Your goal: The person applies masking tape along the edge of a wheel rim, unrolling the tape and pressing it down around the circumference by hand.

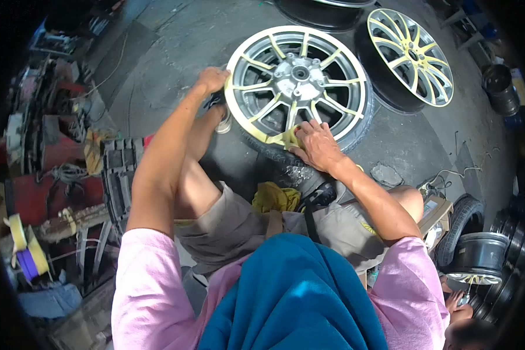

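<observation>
Tape [254,131] in yellow is running along several spokes and the lower rim of the wheel [300,72], which is lying face up in front of us on a tyre [277,154]. Our right hand [319,144] is grasping a yellow tape roll [293,137] at the rim's lower edge. Our left hand [213,80] is touching the rim's left edge with curled fingers; we are unable to tell whether that grip is clenching it. Another wheel [415,55], also bearing yellow strips, is sitting on the floor [178,44] at the upper right. A yellow cloth [272,197] is lying between our legs. Any print on the cardboard box [442,212] at right is staying too small for us to read.
</observation>
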The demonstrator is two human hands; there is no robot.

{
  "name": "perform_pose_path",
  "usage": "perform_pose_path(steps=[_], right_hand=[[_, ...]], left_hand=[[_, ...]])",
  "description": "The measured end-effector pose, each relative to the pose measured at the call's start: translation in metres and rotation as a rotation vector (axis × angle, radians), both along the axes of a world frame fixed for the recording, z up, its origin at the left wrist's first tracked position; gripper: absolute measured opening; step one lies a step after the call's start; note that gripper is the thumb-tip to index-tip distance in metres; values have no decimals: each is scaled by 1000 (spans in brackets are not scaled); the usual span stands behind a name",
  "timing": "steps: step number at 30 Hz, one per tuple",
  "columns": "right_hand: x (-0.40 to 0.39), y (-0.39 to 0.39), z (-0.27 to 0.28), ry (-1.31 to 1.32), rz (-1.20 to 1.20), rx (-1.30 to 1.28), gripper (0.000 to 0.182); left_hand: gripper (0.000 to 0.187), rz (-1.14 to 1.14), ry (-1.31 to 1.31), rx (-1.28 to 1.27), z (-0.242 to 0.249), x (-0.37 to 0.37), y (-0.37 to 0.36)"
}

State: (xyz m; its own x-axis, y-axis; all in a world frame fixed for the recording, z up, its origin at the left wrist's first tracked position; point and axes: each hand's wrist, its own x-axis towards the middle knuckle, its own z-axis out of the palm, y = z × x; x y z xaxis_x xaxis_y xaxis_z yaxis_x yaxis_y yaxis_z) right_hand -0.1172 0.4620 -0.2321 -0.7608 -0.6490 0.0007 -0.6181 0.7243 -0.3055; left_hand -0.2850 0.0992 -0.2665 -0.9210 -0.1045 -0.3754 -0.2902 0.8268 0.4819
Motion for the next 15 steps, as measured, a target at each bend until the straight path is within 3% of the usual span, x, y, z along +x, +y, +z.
perform_pose_path(steps=[3, 5, 7, 9, 12, 13, 15], right_hand=[[1, 1, -14, 80, 27, 30, 32], [6, 4, 1, 29, 22, -14, 30], [11, 7, 9, -27, 28, -91, 28], [18, 5, 25, -35, 65, -54, 24], [31, 2, 48, -210, 75, -241, 28], [37, 2, 58, -210, 73, -236, 28], [48, -1, 76, -479, -76, -106, 31]], left_hand=[[50, 120, -155, 209, 21, 58, 15], [47, 290, -156, 516, -35, 86, 5], [49, 284, -238, 540, 7, 128, 30], [50, 271, -255, 697, -4, 155, 36], [51, 282, -248, 808, -16, 174, 41], [51, 283, -237, 869, -20, 176, 43], [51, 302, -219, 907, -22, 177, 47]])
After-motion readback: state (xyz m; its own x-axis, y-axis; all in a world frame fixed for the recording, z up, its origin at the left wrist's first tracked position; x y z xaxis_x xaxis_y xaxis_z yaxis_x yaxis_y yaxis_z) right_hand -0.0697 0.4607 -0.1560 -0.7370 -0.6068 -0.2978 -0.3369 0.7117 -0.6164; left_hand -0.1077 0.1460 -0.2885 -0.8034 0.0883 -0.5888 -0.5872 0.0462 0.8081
